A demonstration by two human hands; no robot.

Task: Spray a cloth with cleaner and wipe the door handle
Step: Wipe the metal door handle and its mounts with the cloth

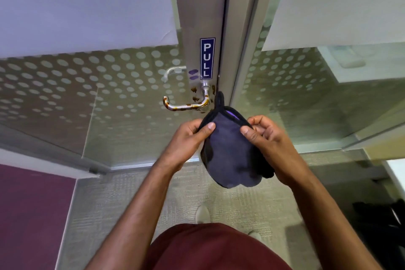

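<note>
The dark red shirt [219,247] is nearest. Both hands, left [186,138] and right [269,140], pinch the soft purple cloth [230,149] just below the dirty silver metal door handle [186,105]. I think it is best to fold the cloth flat, so it rubs every brown spot.

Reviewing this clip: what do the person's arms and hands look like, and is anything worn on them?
Both forearms are bare up to the frame's lower edge, with no sleeves in view. The left hand and right hand wear no gloves, and no rings, watch or wristbands show. Fingernails look short and unpainted. A maroon garment covers the torch below.
</note>
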